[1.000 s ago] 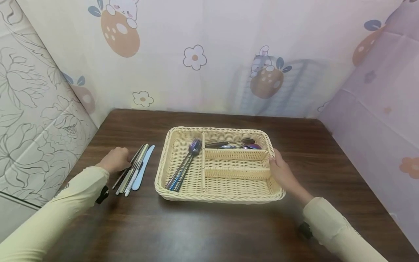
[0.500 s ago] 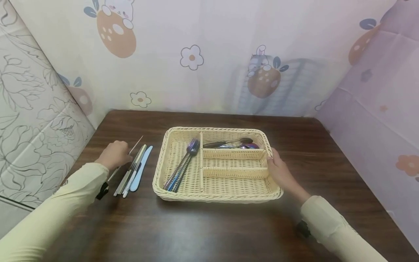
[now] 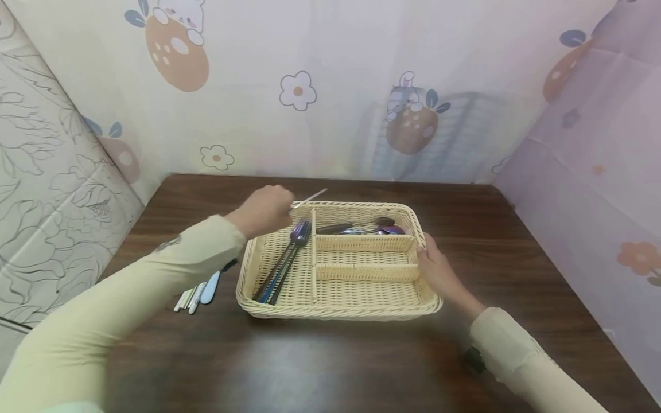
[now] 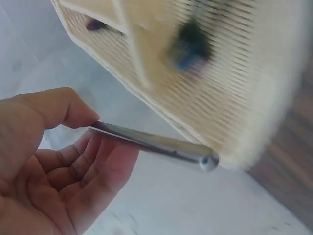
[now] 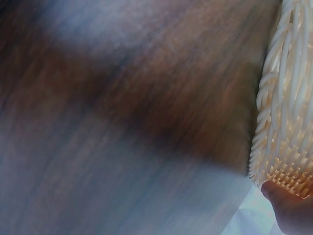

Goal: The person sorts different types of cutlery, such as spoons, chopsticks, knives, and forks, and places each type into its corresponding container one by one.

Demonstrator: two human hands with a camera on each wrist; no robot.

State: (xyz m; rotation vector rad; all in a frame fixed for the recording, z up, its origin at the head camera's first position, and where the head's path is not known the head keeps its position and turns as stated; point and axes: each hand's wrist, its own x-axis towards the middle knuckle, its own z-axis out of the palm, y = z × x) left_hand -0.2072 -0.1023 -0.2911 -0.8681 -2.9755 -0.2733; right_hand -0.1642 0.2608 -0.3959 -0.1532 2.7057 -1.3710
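Note:
My left hand (image 3: 265,211) is above the back left of the wicker cutlery basket (image 3: 341,312). It pinches a slim metal chopstick (image 4: 156,144) between thumb and fingers; in the head view the chopstick (image 3: 312,198) points to the right over the back rim. My right hand (image 3: 441,275) grips the basket's right side, its thumb (image 5: 279,196) over the rim. Dark and bluish forks (image 3: 284,267) lie in the long left compartment. Spoons (image 3: 389,226) lie in the back right compartment. The middle and front right compartments hold nothing visible.
Left of the basket, several pale, slim utensils (image 3: 188,298) lie beside a light blue knife (image 3: 210,288), partly hidden by my left sleeve. Everything stands on a dark wooden table (image 3: 330,367), with patterned cloth (image 3: 335,132) behind and at both sides.
My left hand has picked the chopstick from the pile at the left and carried it right, over the basket. My right hand has kept its grip on the basket's side.

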